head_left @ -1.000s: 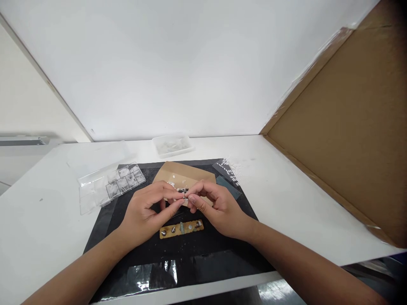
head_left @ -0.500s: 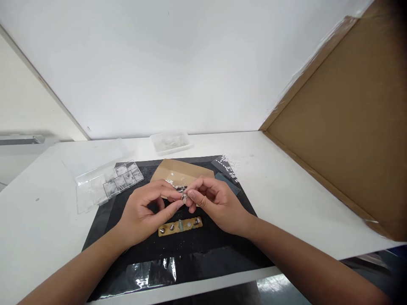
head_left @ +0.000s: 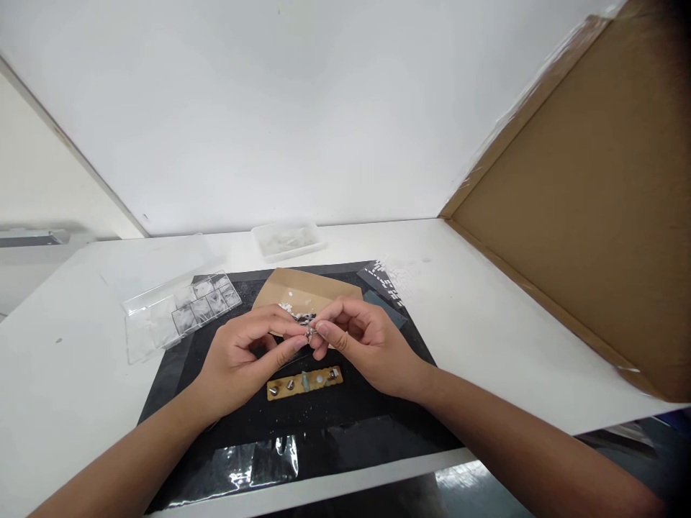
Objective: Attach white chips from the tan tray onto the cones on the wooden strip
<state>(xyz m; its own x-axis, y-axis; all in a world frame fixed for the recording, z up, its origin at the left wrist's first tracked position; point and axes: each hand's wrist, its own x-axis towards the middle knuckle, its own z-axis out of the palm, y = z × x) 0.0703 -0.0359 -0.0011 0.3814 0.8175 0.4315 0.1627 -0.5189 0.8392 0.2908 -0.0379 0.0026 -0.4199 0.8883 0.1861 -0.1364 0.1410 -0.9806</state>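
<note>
Between my fingertips, over the black mat (head_left: 378, 439), is a small shiny metal piece (head_left: 309, 332), too small to make out fully. My left hand (head_left: 242, 356) pinches it from the left with thumb and forefinger. From the right, my right hand (head_left: 372, 345) pinches it too, fingers curled. Just below the hands lies a yellow strip (head_left: 305, 383) bearing several small metal and pale pieces. Behind them a brown paper tray (head_left: 318, 288) holds small white and dark bits, partly hidden by my fingers.
A clear compartment box (head_left: 202, 309) with small bags lies open at the left. Farther back is a white plastic tray (head_left: 286, 241). White pieces (head_left: 391, 280) lie at the mat's back right corner, near a blue-grey sheet (head_left: 386, 308). A cardboard panel (head_left: 583, 194) stands at right.
The view has shifted slightly. Both hands keep their pinch on the small metal piece, with only a slight change in the fingertips.
</note>
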